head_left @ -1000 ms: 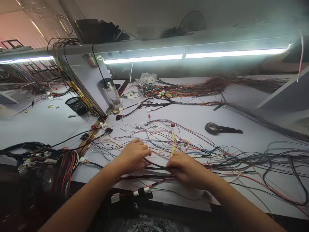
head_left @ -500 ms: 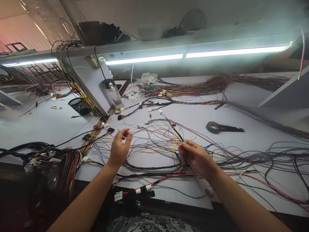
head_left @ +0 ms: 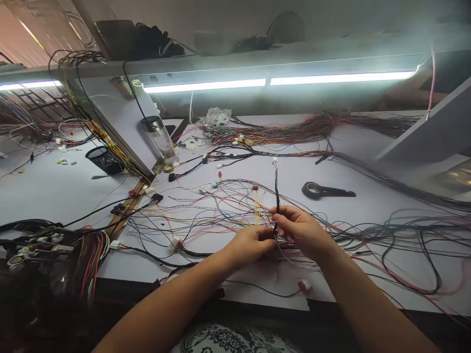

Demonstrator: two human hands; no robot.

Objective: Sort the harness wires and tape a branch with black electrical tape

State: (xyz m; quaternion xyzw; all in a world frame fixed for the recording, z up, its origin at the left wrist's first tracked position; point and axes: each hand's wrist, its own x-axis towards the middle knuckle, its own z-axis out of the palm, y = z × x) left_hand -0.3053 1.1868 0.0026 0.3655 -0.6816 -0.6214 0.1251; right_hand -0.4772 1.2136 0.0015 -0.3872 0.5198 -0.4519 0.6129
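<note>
A black-wrapped cable (head_left: 276, 189) with a white connector (head_left: 274, 160) at its top stands nearly upright between the fingers of my right hand (head_left: 303, 230), which pinches it. Just left of that, my left hand (head_left: 253, 242) is closed on the lower part of the same cable, its fingertips partly hidden. Loose thin wires (head_left: 224, 211) spread over the white table behind both hands. Below my right hand lies a red and white connector (head_left: 304, 286).
A roll of black tape (head_left: 312, 190) lies on the right. A glass bottle (head_left: 162, 142), a black mesh cup (head_left: 104, 159) and a wooden strip (head_left: 127, 211) are at left. Bundled wires (head_left: 294, 128) run along the back, under a bright tube light (head_left: 342, 78).
My left hand has moved right, from open above the wires to the cable beside my right hand. The cable has swung from leaning left to nearly upright. The view has shifted slightly.
</note>
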